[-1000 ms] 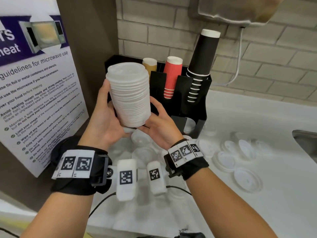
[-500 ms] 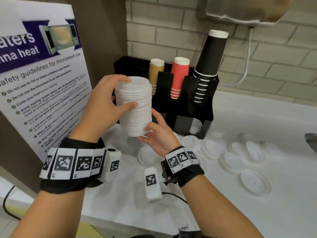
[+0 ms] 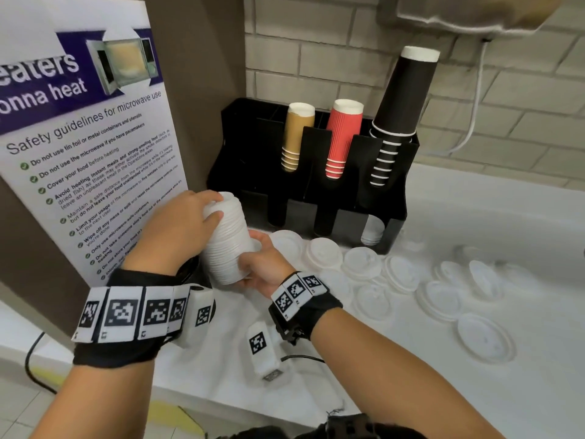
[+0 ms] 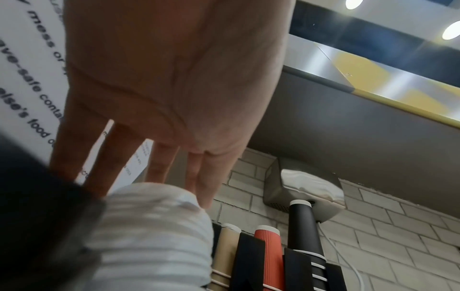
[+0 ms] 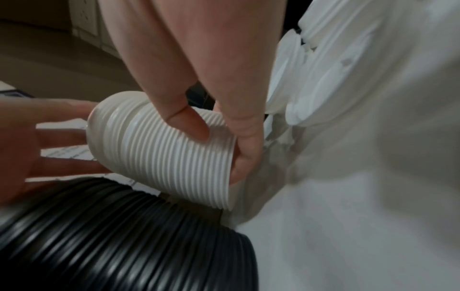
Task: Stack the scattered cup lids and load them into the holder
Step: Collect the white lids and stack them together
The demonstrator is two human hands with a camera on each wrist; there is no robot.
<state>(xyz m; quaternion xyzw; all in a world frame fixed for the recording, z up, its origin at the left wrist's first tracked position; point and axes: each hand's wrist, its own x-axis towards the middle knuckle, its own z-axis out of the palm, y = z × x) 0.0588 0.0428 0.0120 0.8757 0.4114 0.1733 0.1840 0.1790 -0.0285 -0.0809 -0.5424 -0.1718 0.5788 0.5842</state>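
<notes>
Down comes the stack of white lids (image 3: 225, 241), from chest height in front of the black cup holder (image 3: 319, 172) to low over the counter, and it now leans, top tipped toward the microwave poster. The left hand (image 3: 177, 229) has swung from the stack's side up onto its top end, fingers (image 4: 159, 165) spread over the crown. The right hand (image 3: 264, 267) has shifted from cupping underneath to gripping the lower end, thumb (image 5: 191, 122) pressed across the ridges.

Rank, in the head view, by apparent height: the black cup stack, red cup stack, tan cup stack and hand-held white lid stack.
1. black cup stack
2. white lid stack, nearer the camera, so unsure
3. red cup stack
4. tan cup stack
</notes>
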